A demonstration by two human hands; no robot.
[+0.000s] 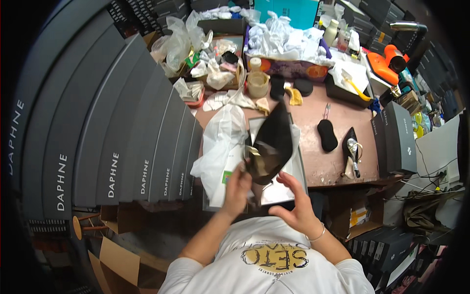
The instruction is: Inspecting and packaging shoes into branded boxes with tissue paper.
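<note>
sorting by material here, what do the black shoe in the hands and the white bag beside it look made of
Black shoe: looks like smooth leather or synthetic, with a soft sheen; gold lining shows inside. White bag: thin plastic film, crumpled and slightly translucent. The left hand grips the shoe.

So my left grip (238, 185) has the black pointed shoe (272, 142) pinched at its heel end, toe pointing up and away. Right grip (295, 205) is spread wide just beside it, not touching. Under both sits an open shoebox (296, 172) on the bench (313, 117), white plastic bag (220, 147) bunched left of my left grip.
</note>
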